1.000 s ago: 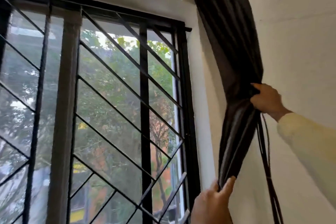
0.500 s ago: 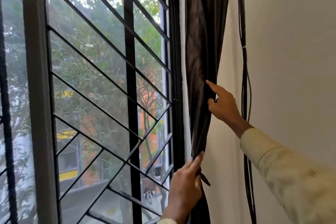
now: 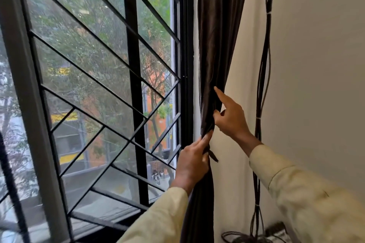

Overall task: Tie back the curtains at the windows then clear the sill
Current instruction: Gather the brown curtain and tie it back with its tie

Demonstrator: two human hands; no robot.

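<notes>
A dark brown curtain [image 3: 215,35] hangs gathered into a narrow bunch at the right edge of the window [image 3: 110,85]. My left hand [image 3: 194,161] grips the bunch from the left at its pinched waist, where a short dark strip [image 3: 213,156] sticks out. My right hand [image 3: 230,116] holds the curtain just above, thumb and lower fingers pinching the fabric, index finger stretched up along the fold. The sill is mostly hidden below my arms.
Black diagonal bars [image 3: 136,92] cover the window. A bundle of dark cables [image 3: 261,89] runs down the white wall [image 3: 316,65] right of the curtain and coils at the bottom near a dark object [image 3: 276,230].
The view has dropped and moved closer. The curtain bunch hangs straighter beside the frame. My left hand has risen to the pinched waist, and my right hand now pinches just above it.
</notes>
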